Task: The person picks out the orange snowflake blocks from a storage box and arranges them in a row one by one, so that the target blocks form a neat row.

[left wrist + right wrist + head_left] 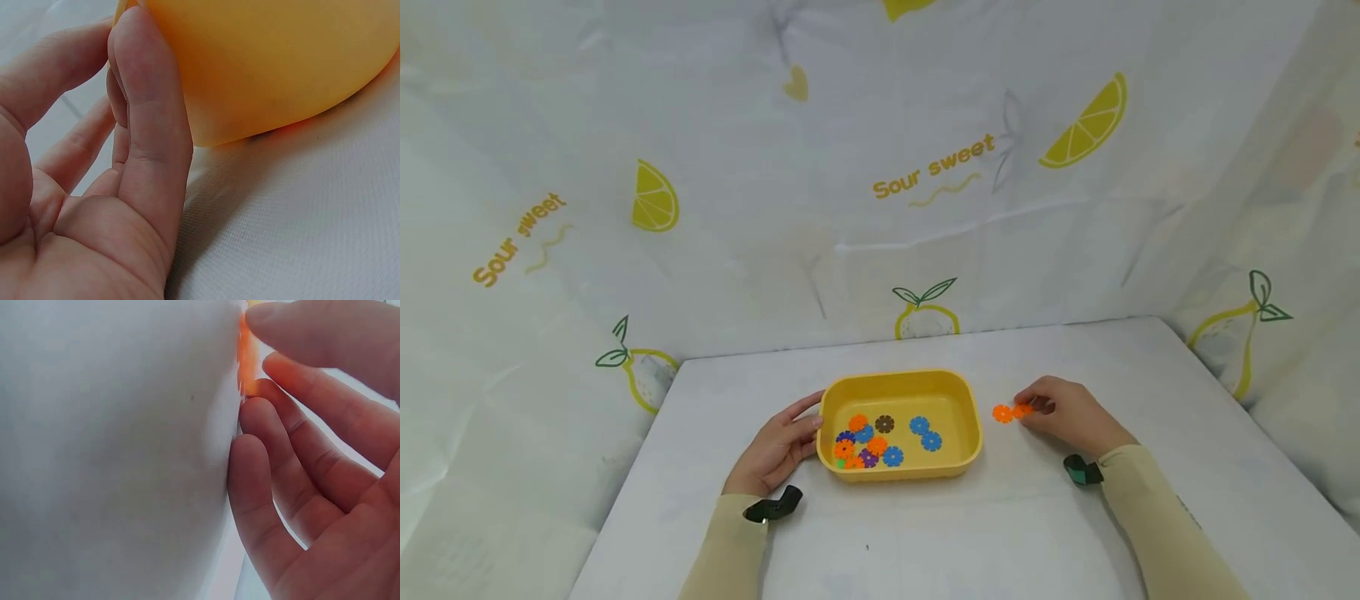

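Observation:
A yellow plastic basin (955, 417) stands on the white table, and my left hand (782, 446) grips its left rim. The left wrist view has the fingers and thumb around the basin's wall (269, 69). Inside lie several notched snowflake discs in orange, blue, purple and brown, with a bit of green. The two blue discs (925, 433) on the right touch each other. Right of the basin, my right hand (1071, 412) holds an orange snowflake disc (1022, 411) by its fingertips at the table. Another orange disc (1002, 413) adjoins it on the left; whether they are joined I cannot tell.
The white table (925, 542) runs back to a hanging lemon-print sheet (850, 250), which also covers the sides. Dark straps (773, 505) sit on both wrists, over beige sleeves.

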{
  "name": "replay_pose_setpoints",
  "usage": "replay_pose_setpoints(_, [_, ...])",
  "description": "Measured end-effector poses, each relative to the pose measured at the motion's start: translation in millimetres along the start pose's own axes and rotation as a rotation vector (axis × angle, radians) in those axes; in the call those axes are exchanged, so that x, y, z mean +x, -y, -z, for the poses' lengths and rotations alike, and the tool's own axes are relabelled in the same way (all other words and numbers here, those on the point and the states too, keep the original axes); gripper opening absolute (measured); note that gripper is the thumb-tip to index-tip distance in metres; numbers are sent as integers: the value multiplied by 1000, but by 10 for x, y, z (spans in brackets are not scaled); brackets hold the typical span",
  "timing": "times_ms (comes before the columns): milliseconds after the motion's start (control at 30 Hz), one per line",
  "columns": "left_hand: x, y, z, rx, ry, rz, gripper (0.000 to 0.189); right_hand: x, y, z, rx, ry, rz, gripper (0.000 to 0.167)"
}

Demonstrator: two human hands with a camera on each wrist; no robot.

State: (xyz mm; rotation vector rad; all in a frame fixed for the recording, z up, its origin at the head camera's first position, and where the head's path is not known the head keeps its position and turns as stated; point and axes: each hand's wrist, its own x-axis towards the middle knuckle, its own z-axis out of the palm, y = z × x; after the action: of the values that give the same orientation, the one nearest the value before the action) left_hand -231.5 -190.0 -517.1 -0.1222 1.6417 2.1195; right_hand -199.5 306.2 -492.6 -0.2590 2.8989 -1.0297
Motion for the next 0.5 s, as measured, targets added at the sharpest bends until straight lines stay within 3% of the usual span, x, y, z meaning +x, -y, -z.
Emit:
replay_pose_setpoints(267, [34, 56, -27, 7, 33, -26, 61, 0, 95, 133, 14, 10, -12, 34])
replay_pose_setpoints(367, [35, 52, -13, 0, 36, -31, 60, 140, 300, 190, -11, 31, 36, 34])
replay_pose_setpoints(500, [18, 5, 4, 11, 37, -46, 60, 396, 659, 209, -42, 61, 161, 33])
